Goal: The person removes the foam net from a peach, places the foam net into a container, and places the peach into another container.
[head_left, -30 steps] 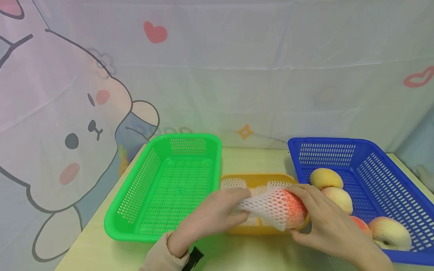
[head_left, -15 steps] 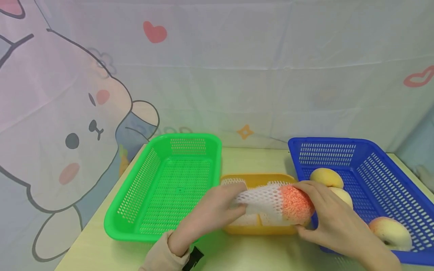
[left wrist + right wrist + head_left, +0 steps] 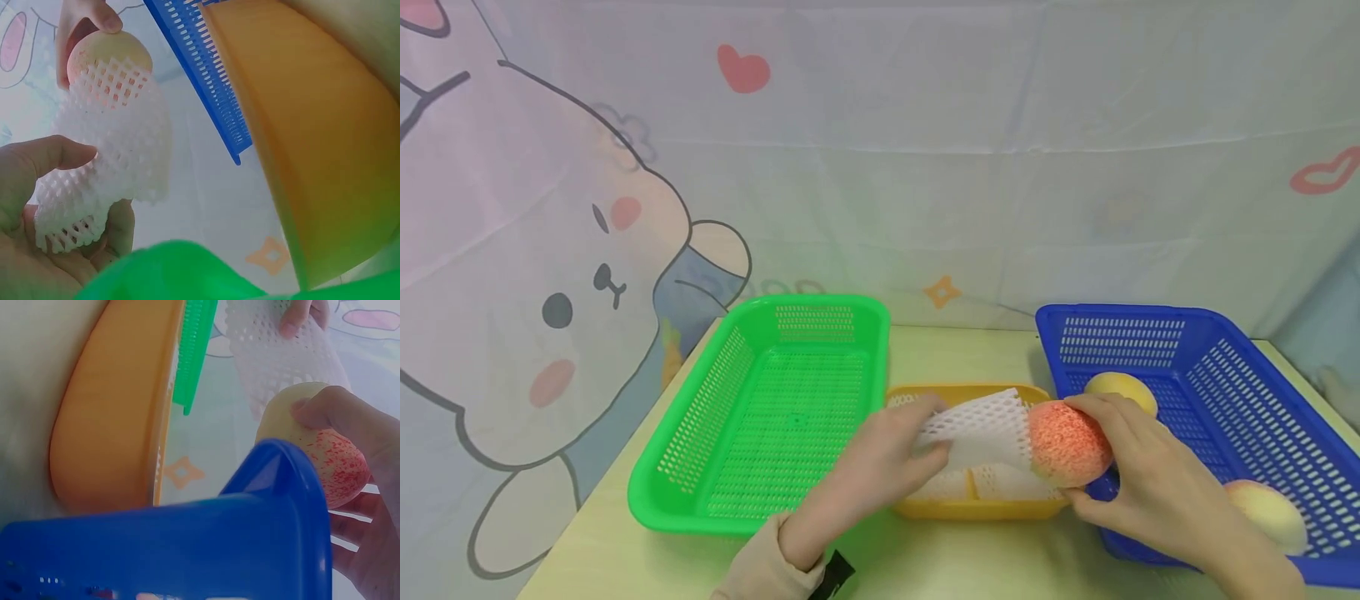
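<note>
A white foam fruit net (image 3: pixel 985 425) is pinched between the thumb and fingers of my left hand (image 3: pixel 891 450), above the yellow basket. My right hand (image 3: pixel 1150 475) grips a red-and-yellow peach (image 3: pixel 1070 443) at the net's right end. Most of the peach is bare. In the left wrist view the net's open edge (image 3: pixel 115 84) overlaps part of the peach (image 3: pixel 112 50); whether it still goes round the fruit I cannot tell. From the right wrist, my thumb and fingers show around the peach (image 3: pixel 312 444), with the net (image 3: pixel 275 353) behind it.
The yellow basket (image 3: pixel 917 510), holding more white foam nets, stands between a green basket (image 3: pixel 797 400) on the left and a blue basket (image 3: pixel 1217 433) on the right. Peaches (image 3: pixel 1266 515) lie in the blue one, partly hidden by my right hand. A printed curtain (image 3: pixel 880 167) hangs behind.
My right hand has moved rightward with the peach, and more of its red skin is out of the net. The net now looks flatter and wider at its right end. My left hand has barely moved.
</note>
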`<state>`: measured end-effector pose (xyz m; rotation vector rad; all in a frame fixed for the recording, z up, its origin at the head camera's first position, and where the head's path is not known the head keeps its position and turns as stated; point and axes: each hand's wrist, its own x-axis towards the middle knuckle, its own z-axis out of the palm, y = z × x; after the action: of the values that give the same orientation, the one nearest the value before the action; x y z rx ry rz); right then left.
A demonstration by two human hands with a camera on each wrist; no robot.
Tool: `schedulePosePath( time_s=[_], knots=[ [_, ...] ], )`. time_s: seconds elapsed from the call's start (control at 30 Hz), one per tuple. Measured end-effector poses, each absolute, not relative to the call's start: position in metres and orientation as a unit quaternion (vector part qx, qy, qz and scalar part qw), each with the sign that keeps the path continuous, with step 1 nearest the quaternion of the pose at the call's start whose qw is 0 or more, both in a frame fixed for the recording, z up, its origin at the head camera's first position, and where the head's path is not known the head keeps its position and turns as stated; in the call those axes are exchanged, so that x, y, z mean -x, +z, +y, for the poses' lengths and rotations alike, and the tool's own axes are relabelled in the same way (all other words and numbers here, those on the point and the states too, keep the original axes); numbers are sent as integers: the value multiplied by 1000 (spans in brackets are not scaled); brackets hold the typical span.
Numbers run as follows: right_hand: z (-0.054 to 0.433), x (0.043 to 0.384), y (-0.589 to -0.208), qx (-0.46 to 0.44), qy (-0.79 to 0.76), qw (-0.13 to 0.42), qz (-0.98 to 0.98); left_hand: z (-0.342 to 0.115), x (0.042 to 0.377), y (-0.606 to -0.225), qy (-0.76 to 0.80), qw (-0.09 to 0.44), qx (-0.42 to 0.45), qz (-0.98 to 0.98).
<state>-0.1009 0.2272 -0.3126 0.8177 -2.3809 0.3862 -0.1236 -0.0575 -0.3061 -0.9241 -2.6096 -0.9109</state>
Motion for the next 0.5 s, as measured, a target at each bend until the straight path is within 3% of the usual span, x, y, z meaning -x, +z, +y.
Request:
schedulePosePath(
  time_s=[0.27,0.5],
  knots=[
    [237,102,-307,-307,149,302,-890,-50,123,-310,-354,113,296,-880],
    [240,102,-304,-295,149,302,-894,-45,122,-315,-350,162,316,-867]
  ],
)
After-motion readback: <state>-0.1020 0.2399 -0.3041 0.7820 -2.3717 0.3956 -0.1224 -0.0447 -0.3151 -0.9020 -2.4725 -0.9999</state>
